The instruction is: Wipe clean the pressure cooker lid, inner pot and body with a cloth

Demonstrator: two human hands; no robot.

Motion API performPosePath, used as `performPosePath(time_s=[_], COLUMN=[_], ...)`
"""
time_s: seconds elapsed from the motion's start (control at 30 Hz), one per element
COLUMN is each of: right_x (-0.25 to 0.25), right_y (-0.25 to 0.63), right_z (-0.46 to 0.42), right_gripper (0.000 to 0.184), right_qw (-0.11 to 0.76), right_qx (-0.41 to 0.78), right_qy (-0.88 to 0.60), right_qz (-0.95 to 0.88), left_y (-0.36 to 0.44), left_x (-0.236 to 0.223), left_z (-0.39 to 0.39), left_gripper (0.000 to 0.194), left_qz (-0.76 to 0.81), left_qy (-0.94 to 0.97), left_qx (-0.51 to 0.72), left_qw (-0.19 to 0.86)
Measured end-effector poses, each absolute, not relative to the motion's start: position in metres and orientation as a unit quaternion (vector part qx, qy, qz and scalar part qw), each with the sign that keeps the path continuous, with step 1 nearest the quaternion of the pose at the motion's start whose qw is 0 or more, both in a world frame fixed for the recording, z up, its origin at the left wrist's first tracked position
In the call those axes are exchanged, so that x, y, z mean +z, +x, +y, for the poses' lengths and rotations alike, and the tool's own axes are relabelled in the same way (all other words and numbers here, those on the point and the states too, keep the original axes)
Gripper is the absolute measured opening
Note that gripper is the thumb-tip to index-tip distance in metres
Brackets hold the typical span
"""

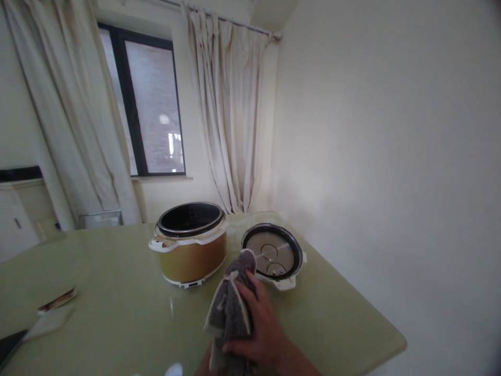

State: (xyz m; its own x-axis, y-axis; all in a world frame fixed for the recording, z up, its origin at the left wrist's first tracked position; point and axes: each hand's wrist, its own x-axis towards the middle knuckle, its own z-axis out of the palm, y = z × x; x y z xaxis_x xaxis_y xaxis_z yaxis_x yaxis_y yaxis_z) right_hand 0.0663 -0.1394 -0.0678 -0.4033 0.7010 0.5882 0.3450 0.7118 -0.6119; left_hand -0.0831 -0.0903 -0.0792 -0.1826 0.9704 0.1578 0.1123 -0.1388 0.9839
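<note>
Folded over on itself, a grey cloth [230, 313] with pale edges is in my right hand [266, 324], its fingers and thumb closed around it. Only a small part of my left hand [204, 364] shows at the bottom edge, low behind the cloth; its fingers are hidden. Just past the cloth lies a round pot lid [270, 250], its metal inside and dark sealing ring facing up. The top of the cloth overlaps the lid's near left edge in view; I cannot tell if they touch. To the left stands a gold electric cooker [195, 258] with its top uncovered, a dark inner pot [191, 219] inside.
All this is on a pale green glossy table [129, 313], whose right corner comes near the wall. A brown-and-white strip [58, 301] and a dark flat object [11, 344] lie at the left. Behind are curtains [230, 104] and a window [154, 104].
</note>
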Motion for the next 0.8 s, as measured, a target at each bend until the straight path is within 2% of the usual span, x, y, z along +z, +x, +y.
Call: performPosePath(time_s=[0.1,0.13,0.17,0.2,0.27,0.4,0.47,0.57,0.67,0.8], right_x=[-0.05,-0.04,-0.029,-0.019,-0.003,-0.005,-0.016,-0.021,-0.009,0.007], right_y=[0.086,0.099,0.112,0.125,0.145,0.153,0.147,0.141,0.138,0.117], right_z=[-0.115,-0.1,-0.082,-0.064,-0.03,0.006,0.007,0.008,0.021,0.044], right_gripper=[0.058,0.047,0.045,0.047,0.053,0.059,0.063,0.068,0.065,0.066], right_qw=[0.532,0.563,0.577,0.589,0.568,0.333,0.238,0.141,0.116,0.14], right_qx=[0.227,0.215,0.19,0.147,0.07,0.065,0.06,0.022,-0.003,0.002], right_qy=[-0.371,-0.384,-0.398,-0.419,-0.492,-0.589,-0.575,-0.565,-0.606,-0.618], right_qz=[-0.726,-0.7,-0.688,-0.675,-0.656,-0.733,-0.78,-0.813,-0.787,-0.773], left_y=[-0.073,-0.067,-0.061,-0.054,-0.041,-0.02,-0.013,-0.009,-0.01,-0.018], left_x=[-0.09,-0.091,-0.09,-0.088,-0.084,-0.083,-0.088,-0.096,-0.101,-0.107], left_z=[-0.103,-0.101,-0.097,-0.091,-0.076,-0.053,-0.048,-0.046,-0.049,-0.052], left_gripper=[0.059,0.061,0.057,0.049,0.058,0.086,0.091,0.091,0.087,0.084], left_qz=[0.502,0.5,0.505,0.517,0.54,0.483,0.437,0.43,0.439,0.472], left_qy=[0.498,0.484,0.456,0.415,0.32,0.273,0.298,0.301,0.319,0.373], left_qx=[0.571,0.578,0.588,0.599,0.614,0.61,0.616,0.643,0.657,0.627], left_qw=[0.417,0.426,0.437,0.449,0.478,0.566,0.584,0.558,0.524,0.494])
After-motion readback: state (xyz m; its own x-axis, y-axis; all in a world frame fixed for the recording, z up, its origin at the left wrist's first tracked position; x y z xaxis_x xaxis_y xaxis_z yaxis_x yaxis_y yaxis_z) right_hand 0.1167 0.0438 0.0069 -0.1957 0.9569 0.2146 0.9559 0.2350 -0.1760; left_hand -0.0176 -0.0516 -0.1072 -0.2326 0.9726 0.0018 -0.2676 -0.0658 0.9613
